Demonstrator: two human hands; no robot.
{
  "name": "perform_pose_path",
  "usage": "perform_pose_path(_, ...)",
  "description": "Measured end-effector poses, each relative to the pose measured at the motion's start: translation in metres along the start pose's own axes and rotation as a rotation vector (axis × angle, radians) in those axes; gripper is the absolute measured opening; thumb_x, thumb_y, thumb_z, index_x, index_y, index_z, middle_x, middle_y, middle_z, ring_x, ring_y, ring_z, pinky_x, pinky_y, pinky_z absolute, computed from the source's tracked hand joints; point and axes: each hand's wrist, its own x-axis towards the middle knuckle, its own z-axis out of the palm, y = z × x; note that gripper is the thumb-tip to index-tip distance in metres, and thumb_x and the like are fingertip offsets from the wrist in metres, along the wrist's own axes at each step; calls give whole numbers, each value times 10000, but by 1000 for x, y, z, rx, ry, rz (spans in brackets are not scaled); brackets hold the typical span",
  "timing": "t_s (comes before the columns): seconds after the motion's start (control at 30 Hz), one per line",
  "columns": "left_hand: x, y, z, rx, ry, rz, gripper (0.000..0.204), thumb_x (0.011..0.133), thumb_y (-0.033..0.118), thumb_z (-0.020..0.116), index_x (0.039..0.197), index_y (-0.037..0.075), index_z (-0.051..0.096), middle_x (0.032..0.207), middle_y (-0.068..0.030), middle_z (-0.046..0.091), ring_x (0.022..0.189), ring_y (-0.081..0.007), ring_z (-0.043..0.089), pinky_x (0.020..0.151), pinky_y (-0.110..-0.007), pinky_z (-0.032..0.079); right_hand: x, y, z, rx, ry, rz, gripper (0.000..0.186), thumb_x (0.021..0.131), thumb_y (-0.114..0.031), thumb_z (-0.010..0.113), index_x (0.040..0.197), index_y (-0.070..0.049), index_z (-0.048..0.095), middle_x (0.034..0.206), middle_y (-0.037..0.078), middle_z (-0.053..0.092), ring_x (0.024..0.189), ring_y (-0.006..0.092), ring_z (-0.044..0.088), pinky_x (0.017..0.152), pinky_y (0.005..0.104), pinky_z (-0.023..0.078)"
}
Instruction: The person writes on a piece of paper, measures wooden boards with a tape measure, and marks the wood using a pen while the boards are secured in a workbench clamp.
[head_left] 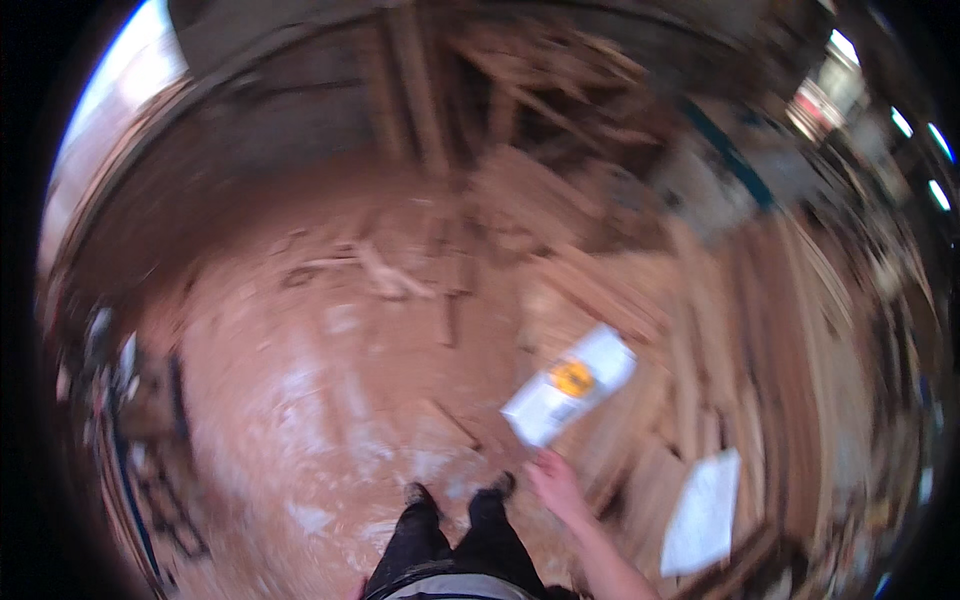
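In my right hand (553, 482) is one end of a long white package (598, 362) with a yellow-orange mark on its face. The fingers are closed at its lower corner and blurred by motion. The package points away from me and to the right, over wooden boards. Of my left hand (358, 590) only a sliver of skin shows at the lower edge, beside my thigh. Its fingers are hidden.
Long wooden boards (770, 370) lie stacked on the right, with a white sheet (702, 515) on them. Loose wood scraps (385, 275) lie on the dusty reddish floor (260, 400). More timber (540, 190) is heaped at the back. The surroundings are blurred.
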Motion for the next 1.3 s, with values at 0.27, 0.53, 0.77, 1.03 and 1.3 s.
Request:
perform_pose_path(0.27,17,-37,-42,-262,-37,4,475,963,477,561,1221,88,649,1052,-86,693,778,-180,651,608,-327,520,-39,57,25,-230,-80,-84,396,969,-295,611,1192,32,595,1131,169,623,941,222,651,709,333,554)
perform_pose_path(0.53,42,-71,-150,-654,393,364,437,899,334,581,1202,33,675,913,-82,699,690,-167,645,613,-332,534,-95,-20,263,-504,-348,-118,295,961,-217,615,1144,10,657,903,103,688,720,139,647,612,279,534)
perform_pose_path(0.77,46,-188,-205,-963,624,204,402,874,229,574,1154,-42,672,849,-120,700,685,-183,665,587,-316,531,-79,-48,464,-880,-774,-501,369,953,-245,612,1196,29,652,949,157,711,750,209,674,644,329,544)
perform_pose_path(1.03,64,-223,-220,-1232,538,108,228,902,156,557,1025,-7,658,748,-58,631,580,-146,583,494,-281,471,-29,-71,655,-1163,-1036,-592,356,954,-250,595,1182,16,660,872,124,708,717,185,660,657,326,548)
perform_pose_path(1.3,79,-174,-322,-1314,485,287,241,935,187,566,1047,-9,652,763,-41,629,620,-126,587,539,-268,482,1,-128,856,-1226,-1140,-579,400,933,-297,609,1195,-2,673,986,142,737,854,208,714,748,349,569)
